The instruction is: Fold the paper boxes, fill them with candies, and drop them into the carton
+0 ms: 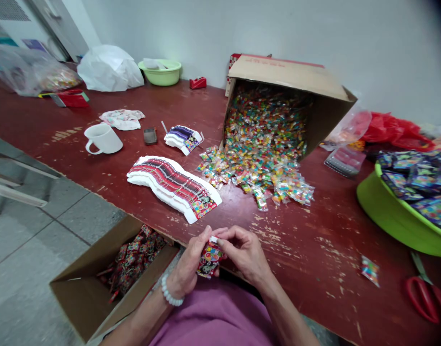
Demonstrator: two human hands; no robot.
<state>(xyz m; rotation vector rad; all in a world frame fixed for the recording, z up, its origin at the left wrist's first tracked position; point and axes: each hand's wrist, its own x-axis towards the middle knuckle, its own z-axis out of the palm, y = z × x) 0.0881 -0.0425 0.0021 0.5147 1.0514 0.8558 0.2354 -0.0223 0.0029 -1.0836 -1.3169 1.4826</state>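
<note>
A small red printed candy box (209, 259) sits between my hands, close to my body at the table's front edge. My left hand (189, 262), with a beaded bracelet on its wrist, is closed around its left side. The fingers of my right hand (244, 250) pinch at the white flap on its top. Just beyond lies a fanned row of flat red printed cartons (170, 185). Behind my hands, clear packets of colourful candy (263, 178) spill from a cardboard box (288, 74) tipped on its side. Whether any candy is inside the held box cannot be seen.
Below the table's left edge, a carton (79, 293) holds several red filled boxes. A green basin (393, 226) with purple packs, red scissors (422, 295) and a lone candy packet (370, 270) are at right. A white mug (104, 138) and purple cartons (184, 137) stand left.
</note>
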